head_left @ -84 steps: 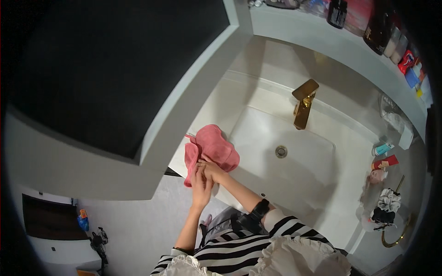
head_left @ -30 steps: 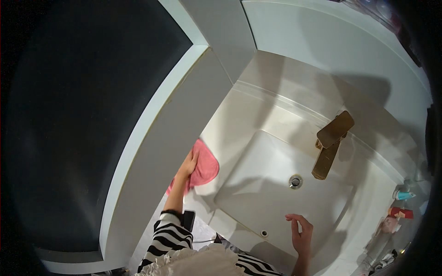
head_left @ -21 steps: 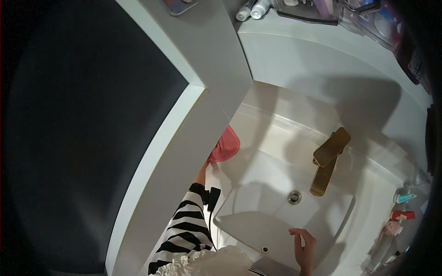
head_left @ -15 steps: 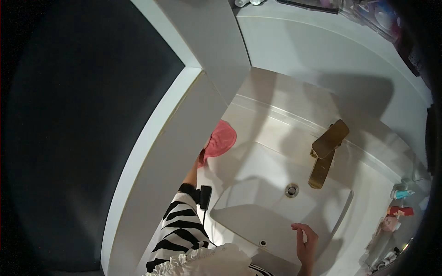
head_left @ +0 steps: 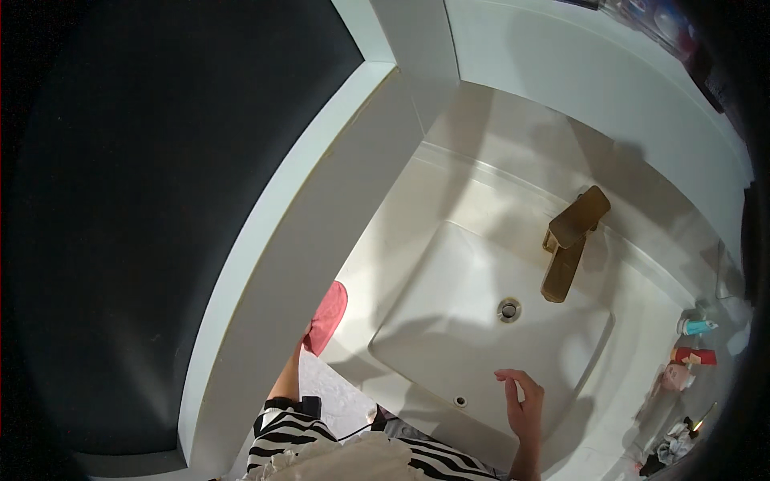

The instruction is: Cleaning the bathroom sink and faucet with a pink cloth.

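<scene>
"While the right hand (head_left: pixel 524 406) hangs over the near right part of the white basin (head_left: pixel 443 298), where is the pink cloth (head_left: pixel 328 319)?"

"At the left edge of the pale counter (head_left: pixel 383 244), partly hidden by the gray cabinet (head_left: pixel 309 224)."

"And the grip on it?"

"The left hand (head_left: pixel 305 337) touches the cloth, but the cabinet covers most of the hand, so I cannot tell whether the fingers pinch."

"The right?"

"Spread, its thumb apart from the bent forefinger."

"Around the basin?"

"A bronze-colored faucet (head_left: pixel 568 260) at the far side; along the right, a turquoise tube (head_left: pixel 699 327), a red package (head_left: pixel 696 356) and a pink bottle (head_left: pixel 678 377) in a row."
</scene>
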A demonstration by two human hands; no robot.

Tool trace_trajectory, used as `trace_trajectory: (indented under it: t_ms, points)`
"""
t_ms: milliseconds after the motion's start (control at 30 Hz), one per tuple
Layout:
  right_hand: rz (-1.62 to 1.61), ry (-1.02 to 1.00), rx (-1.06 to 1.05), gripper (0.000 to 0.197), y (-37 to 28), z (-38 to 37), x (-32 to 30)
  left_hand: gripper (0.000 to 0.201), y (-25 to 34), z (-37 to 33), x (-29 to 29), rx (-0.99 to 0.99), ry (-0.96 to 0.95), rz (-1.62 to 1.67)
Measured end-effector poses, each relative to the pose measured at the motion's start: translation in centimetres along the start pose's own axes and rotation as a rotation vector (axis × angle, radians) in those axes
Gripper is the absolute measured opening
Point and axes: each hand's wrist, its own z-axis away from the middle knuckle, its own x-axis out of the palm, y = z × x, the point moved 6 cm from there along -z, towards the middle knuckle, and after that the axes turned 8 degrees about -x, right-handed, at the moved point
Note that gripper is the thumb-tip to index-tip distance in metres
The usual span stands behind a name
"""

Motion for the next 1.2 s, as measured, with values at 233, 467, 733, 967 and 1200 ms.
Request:
trace_trajectory:
  t_ms: [233, 467, 733, 967, 1200]
  points:
    - [-0.041, -0.04, -0.03, 0.014, -0.4, -0.5, 1.0, 0.054, 6.9, -7.0, 1.9, 0.197, -0.107, -0.008]
    - [0.0, -0.012, 0.004, 0.015, -0.4, -0.1, 1.0, 0.059, 21.8, -15.3, 3.3, 0.337, -0.007, 0.002]
    - [0.045, 0.052, -0.028, 0.017, -0.5, 0.7, -0.4, 0.057, 15.8, -14.3, 1.7, 0.362, -0.005, 0.104]
    - [0.018, 0.04, -0.059, 0.014, -0.8, 0.6, -0.5, 0.053, 3.6, -5.5, 0.1, 0.065, -0.062, 0.137]
    - [-0.027, -0.004, -0.112, 0.016, -1.7, 1.2, 1.0, 0.05, -2.8, -0.9, 0.1, -0.053, 0.017, -0.046]
